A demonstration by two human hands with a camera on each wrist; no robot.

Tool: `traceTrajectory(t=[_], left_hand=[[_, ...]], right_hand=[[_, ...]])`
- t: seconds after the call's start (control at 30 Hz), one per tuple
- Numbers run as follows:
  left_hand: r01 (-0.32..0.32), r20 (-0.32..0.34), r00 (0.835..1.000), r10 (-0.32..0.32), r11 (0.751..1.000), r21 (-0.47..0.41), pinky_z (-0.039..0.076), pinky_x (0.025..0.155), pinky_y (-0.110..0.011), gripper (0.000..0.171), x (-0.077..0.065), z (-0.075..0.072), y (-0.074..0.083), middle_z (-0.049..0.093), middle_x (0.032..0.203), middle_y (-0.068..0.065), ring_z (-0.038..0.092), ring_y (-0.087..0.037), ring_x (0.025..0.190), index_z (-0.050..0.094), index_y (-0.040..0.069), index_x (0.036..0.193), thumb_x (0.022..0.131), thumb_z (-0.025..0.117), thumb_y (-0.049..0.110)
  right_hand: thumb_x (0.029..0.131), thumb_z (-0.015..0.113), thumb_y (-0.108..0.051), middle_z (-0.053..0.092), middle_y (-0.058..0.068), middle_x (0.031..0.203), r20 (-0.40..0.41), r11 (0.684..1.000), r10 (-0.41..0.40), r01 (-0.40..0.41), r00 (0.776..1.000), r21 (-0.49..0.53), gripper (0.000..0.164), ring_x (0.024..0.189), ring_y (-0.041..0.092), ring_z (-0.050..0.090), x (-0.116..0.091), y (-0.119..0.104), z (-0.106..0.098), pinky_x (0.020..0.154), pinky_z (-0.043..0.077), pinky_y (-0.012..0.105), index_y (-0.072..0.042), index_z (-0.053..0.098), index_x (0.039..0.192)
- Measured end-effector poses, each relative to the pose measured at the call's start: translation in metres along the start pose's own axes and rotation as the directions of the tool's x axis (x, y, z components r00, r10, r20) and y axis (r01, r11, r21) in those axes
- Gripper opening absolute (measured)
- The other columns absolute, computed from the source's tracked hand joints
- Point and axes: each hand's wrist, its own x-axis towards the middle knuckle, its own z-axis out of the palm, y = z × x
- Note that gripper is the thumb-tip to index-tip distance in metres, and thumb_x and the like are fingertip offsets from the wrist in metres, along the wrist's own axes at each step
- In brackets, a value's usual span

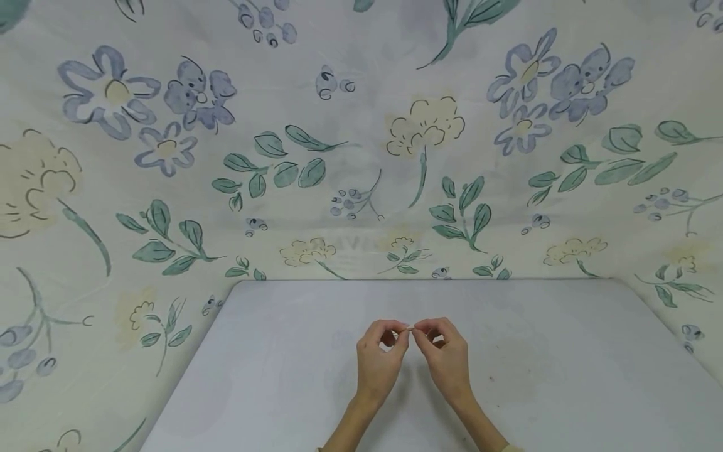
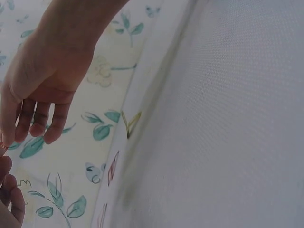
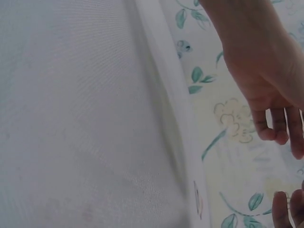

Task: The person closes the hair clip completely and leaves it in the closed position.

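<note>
In the head view my left hand [image 1: 381,364] and right hand [image 1: 446,361] meet over the white table. Thumb and index finger of each hand pinch a tiny pale piece [image 1: 410,328] between them, too small to tell its kind. The left wrist view has the left hand [image 2: 50,78] at upper left, its other fingers loosely bent, and the right fingers [image 2: 14,202] below. In the right wrist view the right hand [image 3: 268,80] hangs at upper right, facing the left fingertips [image 3: 281,209]; the piece lies outside that frame.
A white tabletop [image 1: 271,364] spreads beneath both hands, with a few small dark specks [image 1: 491,378] right of the right hand. Floral-printed cloth [image 1: 361,157] rises behind the table and at both sides.
</note>
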Motion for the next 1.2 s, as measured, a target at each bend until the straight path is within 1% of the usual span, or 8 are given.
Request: traceTrajectory(t=[0.2, 0.37, 0.57, 0.7, 0.87, 0.97, 1.1, 1.2], left_hand=[[0.023, 0.027, 0.999, -0.022, 0.999, -0.023, 0.047, 0.066, -0.025, 0.015, 0.001, -0.002, -0.001, 0.066, 0.083, 0.006, 0.054, -0.008, 0.071, 0.07, 0.015, 0.09, 0.084, 0.074, 0.002], [0.111, 0.06, 0.992, -0.108, 0.993, -0.045, 0.045, 0.067, -0.023, 0.012, 0.004, -0.005, 0.003, 0.066, 0.079, 0.006, 0.054, -0.008, 0.069, 0.07, 0.015, 0.089, 0.086, 0.073, 0.004], [0.195, 0.097, 0.977, -0.19, 0.98, -0.04, 0.044, 0.068, -0.023, 0.005, 0.007, -0.007, 0.012, 0.068, 0.079, -0.001, 0.055, -0.009, 0.069, 0.07, 0.003, 0.09, 0.086, 0.072, 0.005], [0.187, 0.113, 0.977, -0.181, 0.981, -0.047, 0.044, 0.068, -0.022, 0.004, 0.006, -0.009, 0.011, 0.068, 0.079, 0.002, 0.056, -0.01, 0.07, 0.071, 0.008, 0.09, 0.087, 0.072, 0.007], [0.144, 0.133, 0.982, -0.134, 0.987, -0.072, 0.045, 0.068, -0.023, 0.007, 0.002, -0.01, 0.001, 0.068, 0.081, 0.007, 0.057, -0.01, 0.07, 0.072, 0.017, 0.092, 0.088, 0.072, 0.011], [0.148, 0.146, 0.98, -0.136, 0.986, -0.073, 0.045, 0.068, -0.023, 0.007, 0.002, -0.012, -0.002, 0.069, 0.081, 0.005, 0.056, -0.011, 0.07, 0.072, 0.014, 0.094, 0.088, 0.072, 0.009], [0.178, 0.192, 0.967, -0.165, 0.982, -0.056, 0.045, 0.069, -0.023, 0.004, 0.004, -0.018, 0.013, 0.073, 0.091, -0.008, 0.055, -0.012, 0.072, 0.07, 0.003, 0.092, 0.088, 0.07, 0.004], [0.149, 0.219, 0.967, -0.133, 0.987, -0.059, 0.047, 0.069, -0.022, 0.001, 0.006, -0.023, 0.011, 0.074, 0.097, -0.008, 0.056, -0.01, 0.072, 0.069, 0.003, 0.089, 0.088, 0.069, 0.003]], right_hand=[[0.085, 0.075, -0.005, 0.064, -0.002, 0.083, 0.025, 1.0, -0.006, 0.006, 1.0, 0.006, 0.011, 0.072, 0.009, 0.054, 0.0, 0.002, 0.001, 0.059, 0.046, 0.022, -0.01, 0.069, 0.093], [0.087, 0.074, -0.007, 0.064, 0.001, 0.083, 0.076, 0.998, 0.031, -0.035, 0.997, 0.049, 0.009, 0.069, 0.01, 0.055, 0.002, 0.0, -0.001, 0.058, 0.048, 0.022, -0.009, 0.068, 0.094], [0.089, 0.073, -0.011, 0.064, 0.005, 0.085, 0.143, 0.986, 0.104, -0.121, 0.984, 0.116, 0.01, 0.071, 0.011, 0.056, 0.004, -0.002, -0.006, 0.058, 0.051, 0.022, -0.007, 0.069, 0.097], [0.089, 0.074, -0.012, 0.064, 0.005, 0.086, 0.169, 0.98, 0.132, -0.154, 0.977, 0.126, 0.011, 0.072, 0.011, 0.056, 0.002, -0.002, -0.009, 0.059, 0.05, 0.022, -0.008, 0.07, 0.098], [0.089, 0.073, -0.012, 0.066, 0.004, 0.089, 0.189, 0.982, 0.147, -0.166, 0.971, 0.09, 0.011, 0.072, 0.01, 0.056, 0.003, -0.001, -0.012, 0.058, 0.049, 0.022, -0.008, 0.07, 0.099], [0.088, 0.074, -0.011, 0.067, 0.004, 0.093, 0.202, 0.983, 0.148, -0.167, 0.968, 0.081, 0.01, 0.071, 0.01, 0.056, 0.003, 0.002, -0.013, 0.056, 0.049, 0.021, -0.009, 0.071, 0.098], [0.087, 0.075, -0.01, 0.067, 0.003, 0.095, 0.219, 0.985, 0.131, -0.152, 0.967, 0.081, 0.011, 0.072, 0.01, 0.056, 0.004, 0.005, -0.013, 0.057, 0.049, 0.021, -0.01, 0.072, 0.097], [0.086, 0.075, -0.008, 0.067, 0.0, 0.093, 0.235, 0.993, 0.091, -0.106, 0.968, 0.053, 0.011, 0.074, 0.01, 0.056, 0.004, 0.005, -0.012, 0.059, 0.048, 0.021, -0.011, 0.072, 0.096]])
